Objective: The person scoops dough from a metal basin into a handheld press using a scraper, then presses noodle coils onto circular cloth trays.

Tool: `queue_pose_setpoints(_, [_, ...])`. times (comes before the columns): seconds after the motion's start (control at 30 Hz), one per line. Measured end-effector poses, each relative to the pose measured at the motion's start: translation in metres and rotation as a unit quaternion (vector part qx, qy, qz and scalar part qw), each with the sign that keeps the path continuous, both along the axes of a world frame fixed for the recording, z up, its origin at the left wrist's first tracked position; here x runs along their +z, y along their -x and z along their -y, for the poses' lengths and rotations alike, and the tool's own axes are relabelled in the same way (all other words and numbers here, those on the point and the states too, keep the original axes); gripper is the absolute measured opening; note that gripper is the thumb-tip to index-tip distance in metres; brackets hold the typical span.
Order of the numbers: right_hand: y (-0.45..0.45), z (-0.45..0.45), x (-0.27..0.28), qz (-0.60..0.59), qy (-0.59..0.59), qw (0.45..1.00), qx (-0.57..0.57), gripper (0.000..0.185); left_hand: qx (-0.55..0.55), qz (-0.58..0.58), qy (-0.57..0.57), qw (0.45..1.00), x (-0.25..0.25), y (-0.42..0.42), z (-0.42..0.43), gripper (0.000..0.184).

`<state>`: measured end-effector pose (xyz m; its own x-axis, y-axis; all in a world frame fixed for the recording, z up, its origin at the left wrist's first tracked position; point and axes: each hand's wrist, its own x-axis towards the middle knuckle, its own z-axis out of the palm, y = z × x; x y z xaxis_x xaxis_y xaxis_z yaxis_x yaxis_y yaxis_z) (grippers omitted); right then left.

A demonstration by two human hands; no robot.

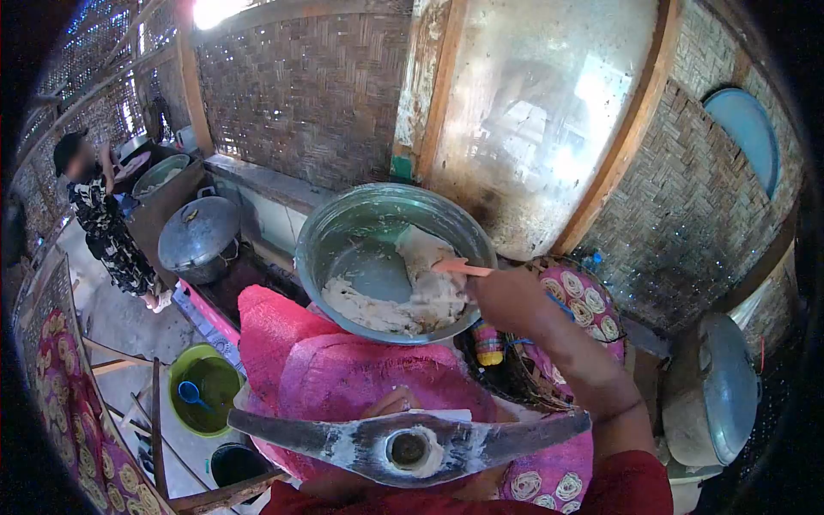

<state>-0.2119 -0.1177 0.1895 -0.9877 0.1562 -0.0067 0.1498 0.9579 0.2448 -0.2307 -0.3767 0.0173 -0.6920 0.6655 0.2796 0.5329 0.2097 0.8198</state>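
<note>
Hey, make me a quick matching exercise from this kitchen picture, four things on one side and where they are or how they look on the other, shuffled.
Things:
1. Orange handle
2. Blue dipper
3. White dough
4. Metal pot

Places and states:
A. Covered with a lid
B. Smeared inside the wide basin
C. Held in the right hand
D. In the yellow-green tub

Pairs: 1-C, 2-D, 3-B, 4-A
</note>
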Motion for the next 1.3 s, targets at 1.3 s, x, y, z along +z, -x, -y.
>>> queue_pose_setpoints(1.3, [0.059, -0.004, -0.117, -0.036, 0.203, 0.974, 0.091, 0.034, 0.042, -0.023, -0.009, 0.999, 0.007, 0.016, 0.009, 0.037])
